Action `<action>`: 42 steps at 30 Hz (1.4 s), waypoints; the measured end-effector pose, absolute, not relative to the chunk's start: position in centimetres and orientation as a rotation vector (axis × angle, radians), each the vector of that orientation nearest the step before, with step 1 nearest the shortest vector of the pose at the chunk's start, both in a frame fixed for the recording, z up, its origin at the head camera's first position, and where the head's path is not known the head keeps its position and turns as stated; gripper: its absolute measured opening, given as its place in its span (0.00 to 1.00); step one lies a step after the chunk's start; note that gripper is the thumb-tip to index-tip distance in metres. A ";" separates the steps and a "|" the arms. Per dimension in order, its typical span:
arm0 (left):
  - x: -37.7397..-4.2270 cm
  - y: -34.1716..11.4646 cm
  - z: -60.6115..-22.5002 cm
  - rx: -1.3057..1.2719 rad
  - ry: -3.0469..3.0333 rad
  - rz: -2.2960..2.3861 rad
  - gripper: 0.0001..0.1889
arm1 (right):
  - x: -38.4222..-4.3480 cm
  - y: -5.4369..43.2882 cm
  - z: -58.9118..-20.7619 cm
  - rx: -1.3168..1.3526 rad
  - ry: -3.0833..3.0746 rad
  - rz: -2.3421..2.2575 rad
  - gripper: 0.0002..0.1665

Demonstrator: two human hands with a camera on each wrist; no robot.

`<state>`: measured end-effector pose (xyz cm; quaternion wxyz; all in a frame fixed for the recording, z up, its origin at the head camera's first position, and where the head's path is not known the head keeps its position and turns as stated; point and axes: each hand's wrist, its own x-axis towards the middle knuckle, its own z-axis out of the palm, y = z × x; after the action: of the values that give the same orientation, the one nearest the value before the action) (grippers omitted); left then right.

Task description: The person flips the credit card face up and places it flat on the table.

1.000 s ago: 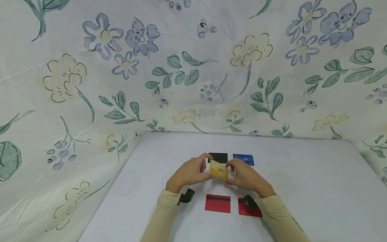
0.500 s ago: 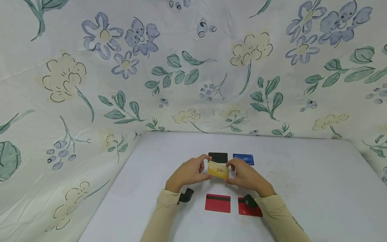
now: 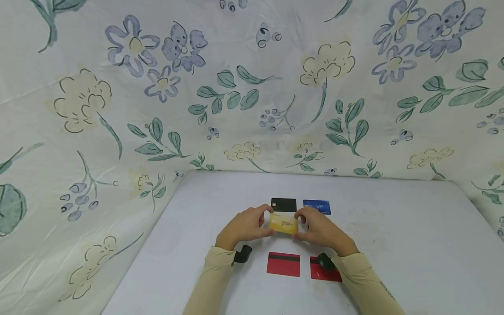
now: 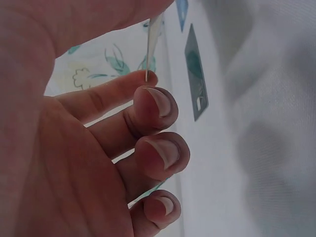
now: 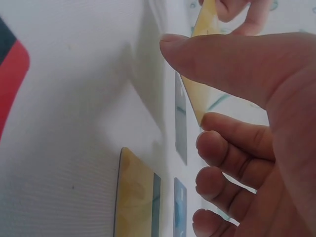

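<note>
A yellow card is held up off the table between both hands, its printed face toward the head camera. My left hand pinches its left end with thumb and forefinger; in the left wrist view the card shows only as a thin edge. At the other end, my right hand pinches it between thumb and forefinger. Beyond the held card lie a black card and a blue VIP card. A second yellow card with a dark stripe lies under the right hand, which hides it from the head view.
Nearer the person, two red cards lie on the white table. The left red card shows a dark stripe; the right red card is partly covered by a wrist camera and sleeve. Floral cloth hangs behind.
The held yellow card has turned from a slanted position to nearly level, its left end swinging outward and down. The left hand has shifted slightly with it; the right hand stays nearly still.
</note>
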<state>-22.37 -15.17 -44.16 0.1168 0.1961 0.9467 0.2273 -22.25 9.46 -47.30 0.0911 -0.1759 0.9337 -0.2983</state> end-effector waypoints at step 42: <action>-22.2 -14.4 -45.8 0.431 2.750 0.527 0.28 | -22.3 8.8 -48.5 -0.453 2.739 -0.851 0.30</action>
<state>-22.16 -14.40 -45.76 0.1534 0.1504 0.9592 0.1839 -22.30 8.77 -48.53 0.1187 -0.1549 0.9367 -0.2909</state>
